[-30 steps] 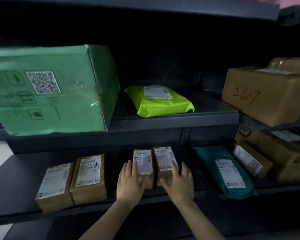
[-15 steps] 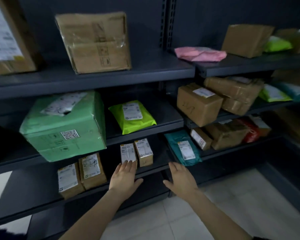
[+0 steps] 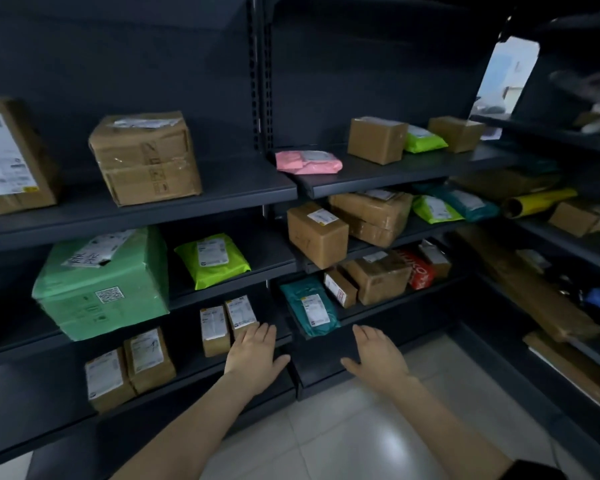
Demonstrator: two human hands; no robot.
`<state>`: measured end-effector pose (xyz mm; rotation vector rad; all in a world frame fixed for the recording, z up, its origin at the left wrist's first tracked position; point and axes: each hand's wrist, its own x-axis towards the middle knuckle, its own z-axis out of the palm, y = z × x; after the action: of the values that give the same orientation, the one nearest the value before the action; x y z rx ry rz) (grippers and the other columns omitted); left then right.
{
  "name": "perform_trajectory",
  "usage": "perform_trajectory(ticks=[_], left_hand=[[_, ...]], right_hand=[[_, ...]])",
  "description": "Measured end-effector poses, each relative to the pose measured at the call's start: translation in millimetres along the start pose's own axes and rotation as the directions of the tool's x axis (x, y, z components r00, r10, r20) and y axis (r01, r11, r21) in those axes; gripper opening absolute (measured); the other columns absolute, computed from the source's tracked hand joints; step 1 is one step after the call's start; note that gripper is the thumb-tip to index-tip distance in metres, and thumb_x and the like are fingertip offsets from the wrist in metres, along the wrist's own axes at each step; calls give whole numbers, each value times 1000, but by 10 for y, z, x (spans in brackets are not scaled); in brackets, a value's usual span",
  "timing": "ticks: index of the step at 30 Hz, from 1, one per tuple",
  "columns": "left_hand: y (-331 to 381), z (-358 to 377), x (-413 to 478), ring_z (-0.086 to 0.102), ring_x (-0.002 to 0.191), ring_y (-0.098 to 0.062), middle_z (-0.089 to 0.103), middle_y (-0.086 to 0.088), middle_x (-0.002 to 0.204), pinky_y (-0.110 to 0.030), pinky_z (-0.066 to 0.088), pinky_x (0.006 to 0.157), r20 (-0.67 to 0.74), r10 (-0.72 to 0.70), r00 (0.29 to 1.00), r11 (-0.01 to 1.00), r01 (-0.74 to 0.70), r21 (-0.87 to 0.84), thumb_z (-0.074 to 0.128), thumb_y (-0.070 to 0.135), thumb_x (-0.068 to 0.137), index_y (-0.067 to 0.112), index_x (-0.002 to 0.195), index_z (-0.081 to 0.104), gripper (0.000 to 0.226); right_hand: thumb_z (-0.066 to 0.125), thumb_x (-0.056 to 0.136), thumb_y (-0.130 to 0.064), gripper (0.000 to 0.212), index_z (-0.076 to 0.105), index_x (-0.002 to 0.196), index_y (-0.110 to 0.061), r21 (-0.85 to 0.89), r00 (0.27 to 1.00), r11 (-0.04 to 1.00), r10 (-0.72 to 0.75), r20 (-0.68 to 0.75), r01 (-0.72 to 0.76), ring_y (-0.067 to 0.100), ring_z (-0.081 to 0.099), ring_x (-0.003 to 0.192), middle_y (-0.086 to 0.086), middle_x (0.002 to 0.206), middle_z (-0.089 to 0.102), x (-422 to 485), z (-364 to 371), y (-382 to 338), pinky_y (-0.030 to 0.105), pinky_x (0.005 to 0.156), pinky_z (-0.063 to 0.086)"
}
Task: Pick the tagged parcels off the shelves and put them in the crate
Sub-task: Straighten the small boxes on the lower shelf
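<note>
Left hand (image 3: 253,355): palm down, fingers straight and close together, thumb spread, holding nothing. The fingertips lie over the near end of the right one of the small brown parcels (image 3: 215,329); I cannot tell whether they touch it.
Right hand (image 3: 378,355): palm down, fingers straight, thumb spread, holding nothing. It hangs before the shelf front, just beside the near end of the teal bag (image 3: 309,306).
Room between the hands: an open gap, in which the dark shelf front shows where two bays meet.
Low shelf (image 3: 187,374): the small brown parcels stand side by side, touching, white labels up, near the front edge. Two larger brown parcels (image 3: 129,370) sit well apart to their left, at the edge.
Teal bag: its near end juts past its shelf's front edge; a small labelled box (image 3: 340,289) lies just beside it.
Middle shelf: a green box (image 3: 101,285) overhangs the front edge; a lime bag (image 3: 212,259) lies near it, set further back.
Upper shelf: a taped cardboard box (image 3: 146,157) at left; a pink bag (image 3: 307,162) near the edge of the right bay.
Post (image 3: 262,81): a dark, perforated upright dividing the two bays.
Side rack (image 3: 551,244): meets the main shelving at the right corner and carries long flat cartons, a yellow roll and other packets, blurred.
Floor (image 3: 343,438): pale glossy tiles with a bright reflection, bare between the two racks.
Room: dim, with dark grey metal shelving.
</note>
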<state>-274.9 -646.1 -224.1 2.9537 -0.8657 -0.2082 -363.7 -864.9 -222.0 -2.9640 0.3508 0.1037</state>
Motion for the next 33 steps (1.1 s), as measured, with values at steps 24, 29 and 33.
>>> perform_trajectory(ticks=[24, 29, 33], left_hand=[[2494, 82, 833, 39, 131, -22, 44, -7, 142, -33, 35, 109, 14, -90, 996, 984, 91, -152, 42, 46, 94, 14, 141, 36, 57], [2598, 251, 1385, 42, 129, -22, 48, -6, 137, -33, 37, 105, 25, -122, 992, 972, 124, -199, 44, 46, 93, 16, 135, 42, 52], [2617, 385, 1788, 43, 127, -23, 49, -7, 136, -33, 37, 104, 60, -158, 986, 963, 167, -209, 44, 45, 93, 15, 132, 44, 50]], right_hand=[[46, 90, -50, 75, 19, 147, -10, -2, 993, 993, -117, 30, 117, 25, 34, 134, 10, 147, 37, 84, -499, 2324, 33, 111, 26], [47, 90, -49, 73, 21, 147, -11, -31, 986, 988, -148, 78, 151, 24, 36, 132, 8, 145, 39, 597, -432, 2583, 33, 111, 28], [47, 91, -48, 72, 22, 147, -11, -37, 980, 986, -157, 119, 162, 25, 37, 131, 9, 143, 40, 1020, -350, 2785, 33, 111, 27]])
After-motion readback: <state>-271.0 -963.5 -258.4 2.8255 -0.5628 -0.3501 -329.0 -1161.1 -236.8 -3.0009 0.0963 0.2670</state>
